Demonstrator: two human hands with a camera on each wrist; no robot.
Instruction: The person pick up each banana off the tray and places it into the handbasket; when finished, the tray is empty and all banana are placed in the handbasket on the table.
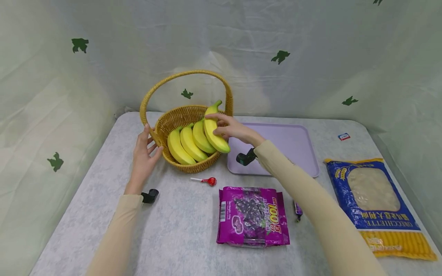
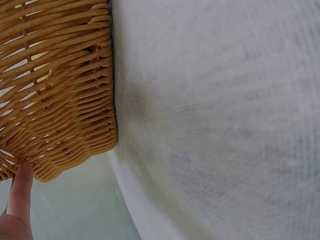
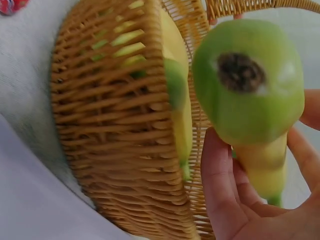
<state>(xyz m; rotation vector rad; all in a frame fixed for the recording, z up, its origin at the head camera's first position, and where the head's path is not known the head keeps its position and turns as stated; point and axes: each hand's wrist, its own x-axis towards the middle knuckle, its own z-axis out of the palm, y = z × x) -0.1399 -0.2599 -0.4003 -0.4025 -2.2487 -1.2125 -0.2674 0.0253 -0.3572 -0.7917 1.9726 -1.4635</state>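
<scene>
A wicker basket (image 1: 179,115) with a tall handle stands at the back centre of the table. A bunch of yellow bananas (image 1: 191,142) with green tips lies in it, leaning over the right rim. My right hand (image 1: 229,128) grips the rightmost banana, fingers curled round it. In the right wrist view that banana's green end (image 3: 247,75) fills the frame, with my fingers (image 3: 220,190) under it and the basket (image 3: 115,130) behind. My left hand (image 1: 145,151) rests flat against the basket's left side, fingers straight. One finger (image 2: 20,185) touches the weave (image 2: 55,90).
A lavender tray (image 1: 290,145) lies right of the basket. In front are a red lollipop (image 1: 208,181), a purple candy bag (image 1: 253,216) and a small dark wrapper (image 1: 297,210). A blue and yellow pasta bag (image 1: 374,199) sits at the right edge. Cloth walls enclose the table.
</scene>
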